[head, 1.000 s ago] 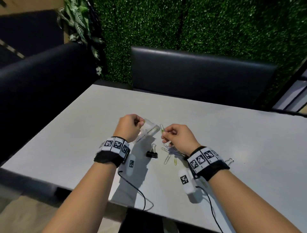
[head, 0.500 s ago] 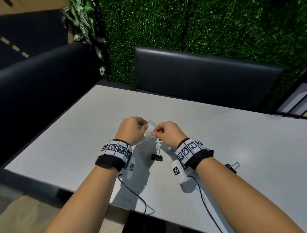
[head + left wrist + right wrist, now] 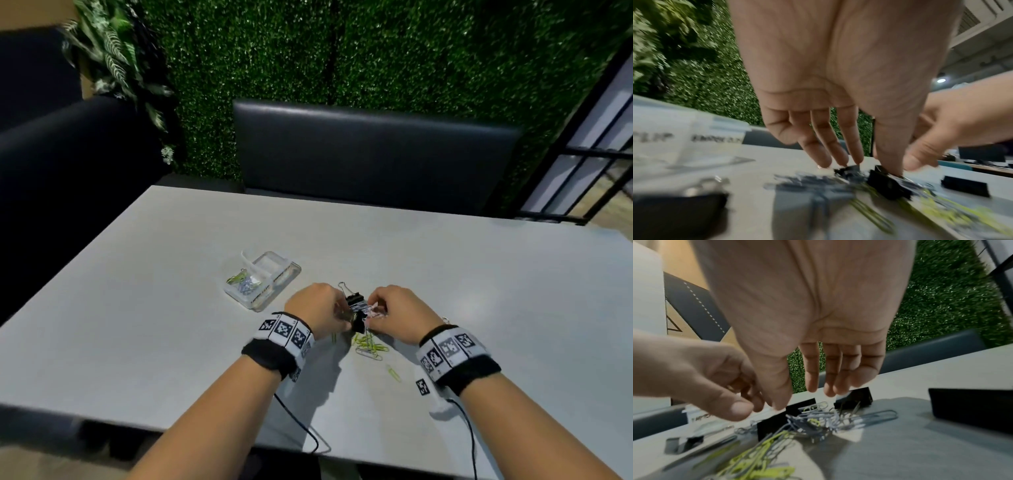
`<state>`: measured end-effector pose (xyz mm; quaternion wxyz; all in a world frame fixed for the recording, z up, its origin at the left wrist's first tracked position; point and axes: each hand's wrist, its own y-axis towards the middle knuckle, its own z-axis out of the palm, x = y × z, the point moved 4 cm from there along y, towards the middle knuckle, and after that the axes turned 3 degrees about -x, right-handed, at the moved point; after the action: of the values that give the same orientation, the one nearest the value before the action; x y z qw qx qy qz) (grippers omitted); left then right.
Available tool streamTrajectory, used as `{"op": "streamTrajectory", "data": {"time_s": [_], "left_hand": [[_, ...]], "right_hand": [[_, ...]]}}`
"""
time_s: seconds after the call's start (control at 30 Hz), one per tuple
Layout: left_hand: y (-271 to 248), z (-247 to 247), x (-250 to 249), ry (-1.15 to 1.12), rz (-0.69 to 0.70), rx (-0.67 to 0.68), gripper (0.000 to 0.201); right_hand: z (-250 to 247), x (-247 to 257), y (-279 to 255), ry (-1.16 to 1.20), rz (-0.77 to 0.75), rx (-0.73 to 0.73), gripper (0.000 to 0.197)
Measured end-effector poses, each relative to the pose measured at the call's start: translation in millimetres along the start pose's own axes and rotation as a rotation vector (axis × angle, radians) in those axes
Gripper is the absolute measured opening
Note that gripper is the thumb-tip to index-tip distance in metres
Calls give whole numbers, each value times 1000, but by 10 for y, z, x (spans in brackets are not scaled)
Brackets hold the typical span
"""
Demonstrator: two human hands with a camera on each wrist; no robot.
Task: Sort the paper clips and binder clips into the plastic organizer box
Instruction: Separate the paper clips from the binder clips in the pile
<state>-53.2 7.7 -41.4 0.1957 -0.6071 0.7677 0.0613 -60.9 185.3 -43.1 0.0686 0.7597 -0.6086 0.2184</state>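
Note:
The clear plastic organizer box lies open on the table, left of my hands, with green and silver paper clips in its near-left compartment; its labelled wall shows blurred. Both hands reach down into a pile of silver and yellow-green paper clips mixed with black binder clips. My left hand has fairly straight fingers, with its thumb resting on one black binder clip. My right hand hangs with straight fingers just over the tangled paper clips, holding nothing.
A lone yellow-green paper clip lies near my right wrist. More black binder clips sit to the right of the pile. The grey table stretches back to dark bench seats and a green hedge wall.
Earlier my left hand held the box up while my right hand brought a clip to it. Now the box lies on the table and both hands have moved to the pile.

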Motion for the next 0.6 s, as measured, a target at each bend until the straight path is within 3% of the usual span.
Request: {"op": "streamTrajectory", "data": {"time_s": [0.17,0.3,0.6], "left_hand": [[49,207,-204,85,50,42,57],[98,228,-236,74,64,100,53],[81,162,-284,53,79,76,48]], "right_hand": [[-91,-151,90,-89,61,-176,22],[-39,-241,145,-136,93,-116,40],[-18,-171,147,-84,89,-97,18]]}}
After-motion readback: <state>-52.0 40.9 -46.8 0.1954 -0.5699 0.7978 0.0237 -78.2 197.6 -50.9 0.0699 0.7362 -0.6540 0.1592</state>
